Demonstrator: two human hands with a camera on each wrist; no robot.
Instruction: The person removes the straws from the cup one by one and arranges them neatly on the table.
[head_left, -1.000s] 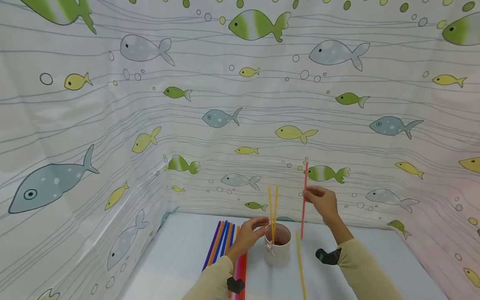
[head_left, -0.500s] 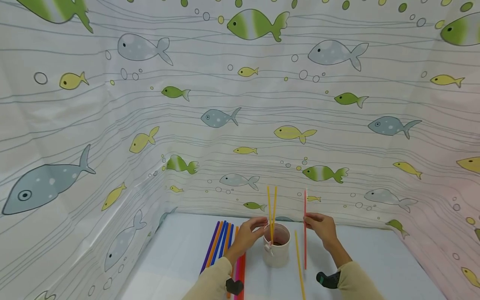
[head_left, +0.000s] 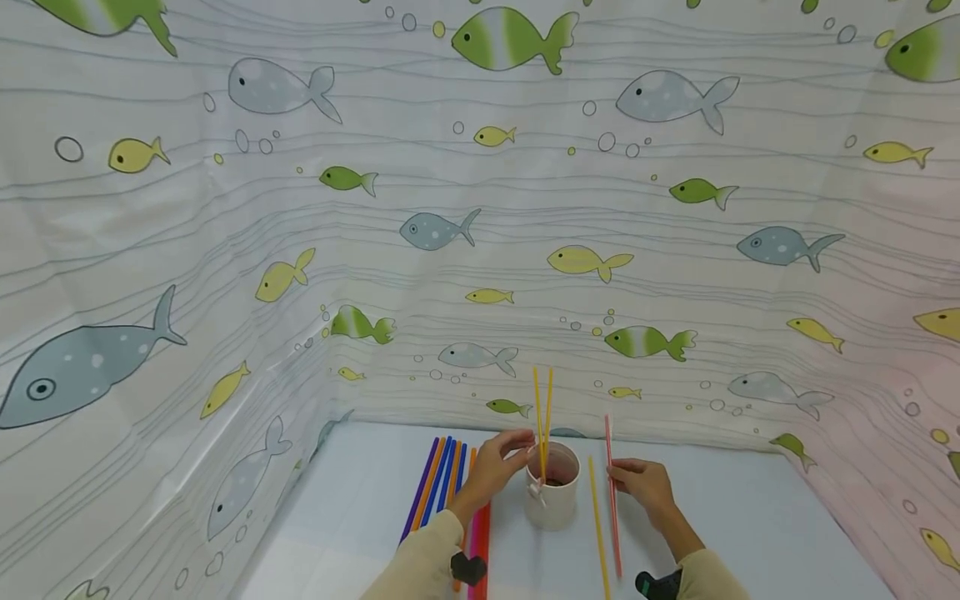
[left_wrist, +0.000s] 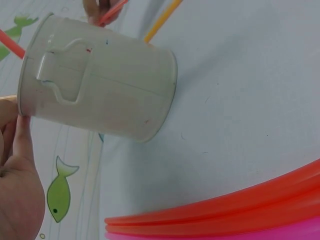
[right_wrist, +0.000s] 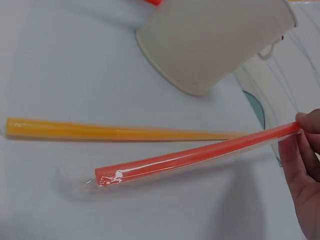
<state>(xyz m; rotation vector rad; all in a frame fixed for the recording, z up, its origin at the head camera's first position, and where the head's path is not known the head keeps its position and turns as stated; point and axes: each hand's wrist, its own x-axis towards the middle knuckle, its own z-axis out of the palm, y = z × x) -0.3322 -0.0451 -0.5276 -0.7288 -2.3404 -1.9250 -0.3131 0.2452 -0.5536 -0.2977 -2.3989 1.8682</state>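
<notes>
My right hand (head_left: 647,485) pinches a red straw (head_left: 613,508) with thumb and fingertips. Clear film wraps this straw (right_wrist: 150,162), and its lower end hangs close over a yellow straw (right_wrist: 75,128) lying on the table. A white metal pot (head_left: 552,504) stands upright in the middle, with two yellow straws (head_left: 548,408) sticking out of it. At its left rim, the fingertips of my left hand (head_left: 491,471) rest, fingers loosely extended. From the left wrist view, one finger of the left hand (left_wrist: 20,175) meets the rim of the pot (left_wrist: 115,85), which shows a looped handle.
Left of the pot lie purple, orange and blue straws (head_left: 437,479) side by side. Red straws (left_wrist: 215,202) and a pink straw (left_wrist: 240,235) lie nearer to me. A fish-print sheet (head_left: 450,325) rises behind and beside the white table (head_left: 322,517).
My right hand has come down with the red straw, from raised well above the table to low beside the yellow one. The left hand stays at the pot's rim.
</notes>
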